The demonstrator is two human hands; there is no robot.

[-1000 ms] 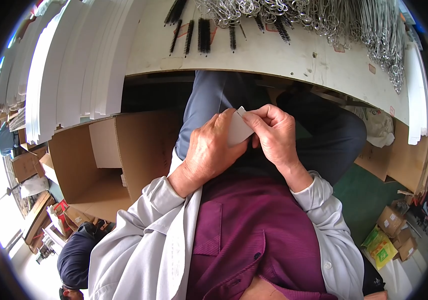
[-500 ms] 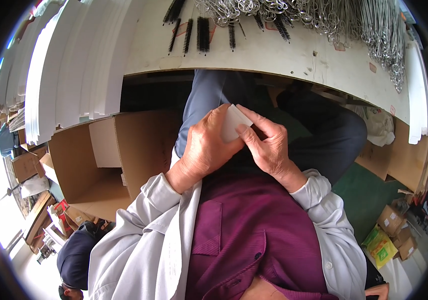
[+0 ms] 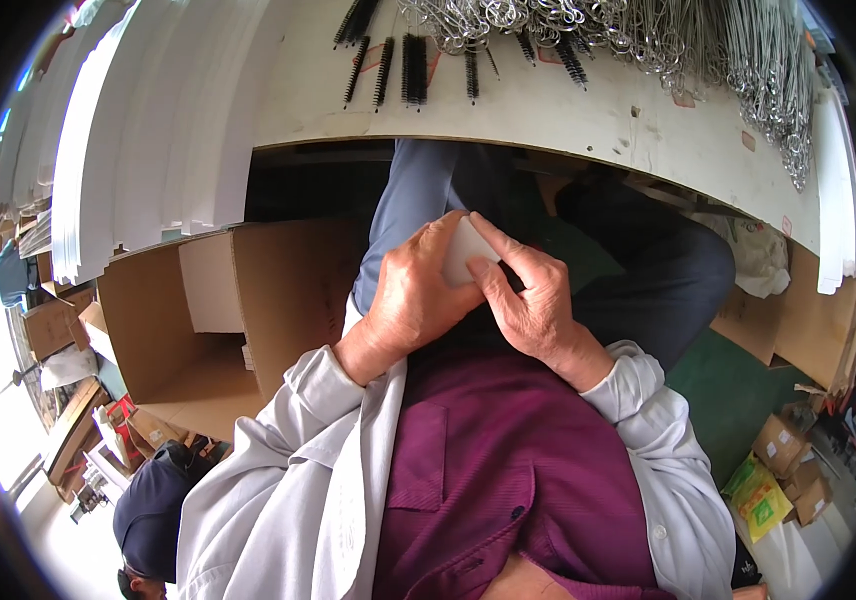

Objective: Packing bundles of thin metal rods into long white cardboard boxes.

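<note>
Head view: the left hand (image 3: 410, 290) and right hand (image 3: 533, 300) both grasp a small white card-like piece (image 3: 461, 252), held above the trousers (image 3: 638, 285), nearer than the worktop (image 3: 323, 120); light, even pressure should square its edges without creasing; farther off, black bristle brushes (image 3: 414, 70) and looped metal wires (image 3: 763, 90) lie on the worktop; white sheets (image 3: 113, 140) stand left, beyond an open cardboard box (image 3: 288, 290); green floor (image 3: 723, 385) shows right.

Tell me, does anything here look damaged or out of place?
Nothing looks spilled. The white tabletop seems worn: dark spots and reddish patches show toward its right side. Beyond, looped silver metal wires lie in an untidy heap.
</note>
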